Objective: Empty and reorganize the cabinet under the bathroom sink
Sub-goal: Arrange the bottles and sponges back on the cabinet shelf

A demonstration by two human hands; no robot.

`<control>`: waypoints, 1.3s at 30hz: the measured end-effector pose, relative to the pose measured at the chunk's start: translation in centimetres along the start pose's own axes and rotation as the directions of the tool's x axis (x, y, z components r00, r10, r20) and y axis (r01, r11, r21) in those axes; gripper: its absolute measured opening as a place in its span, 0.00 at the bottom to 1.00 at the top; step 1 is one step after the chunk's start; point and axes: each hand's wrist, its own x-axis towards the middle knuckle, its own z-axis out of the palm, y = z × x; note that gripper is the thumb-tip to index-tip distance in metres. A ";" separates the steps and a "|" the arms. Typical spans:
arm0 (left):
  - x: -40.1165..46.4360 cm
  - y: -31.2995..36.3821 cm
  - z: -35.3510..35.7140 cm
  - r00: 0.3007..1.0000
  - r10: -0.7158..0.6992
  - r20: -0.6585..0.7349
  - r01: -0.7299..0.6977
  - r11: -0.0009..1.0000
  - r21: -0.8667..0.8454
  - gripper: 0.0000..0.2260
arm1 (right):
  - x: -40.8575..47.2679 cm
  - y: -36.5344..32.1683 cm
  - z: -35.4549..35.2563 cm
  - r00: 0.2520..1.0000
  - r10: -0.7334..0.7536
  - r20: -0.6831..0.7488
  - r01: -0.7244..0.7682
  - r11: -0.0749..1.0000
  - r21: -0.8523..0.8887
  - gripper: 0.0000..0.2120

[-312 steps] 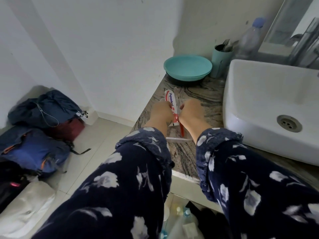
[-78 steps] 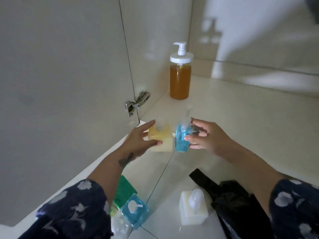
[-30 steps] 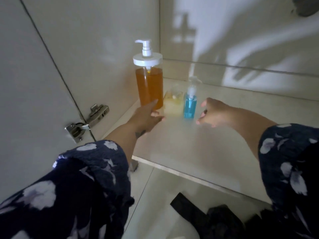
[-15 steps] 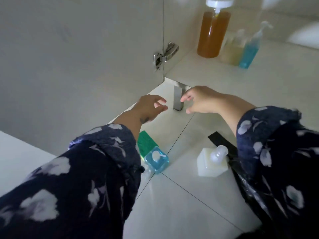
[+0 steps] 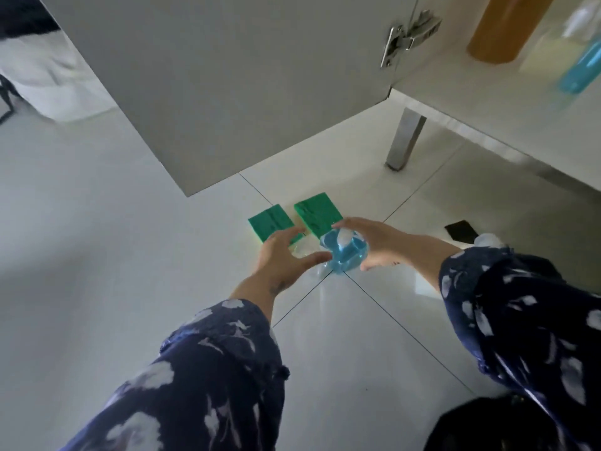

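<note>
Head view: both hands reach down to the tiled floor (image 5: 97,255) in front of the open cabinet door (image 5: 227,86). Between them stands a small blue soap bottle (image 5: 344,253), seen from above. The right hand (image 5: 379,244) has its fingers spread and curved along the bottle's right side, touching it; whether they clamp yet I cannot tell. The left hand (image 5: 283,255) has its fingers apart and relaxed, thumb near the bottle's left side, holding nothing; a clear item under it is too blurred to name. 2 green sponges (image 5: 292,222) lie just beyond the hands.

Judging by the liquid inside, the bottle is probably fairly light but dense for its bulk, with stiff, smooth plastic walls that could slip. Gripping the flat sides low on the body looks safer than lifting by the pump.

On the cabinet shelf (image 5: 487,102), an amber bottle (image 5: 507,27) and another blue bottle (image 5: 582,70) already stand.
</note>
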 end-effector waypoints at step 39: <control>7.1 27.1 0.0 0.892 0.441 0.099 -0.421 0.890 -0.175 0.35 | -15.7 4.3 -23.4 0.863 0.297 -0.410 -0.081 0.880 0.468 0.37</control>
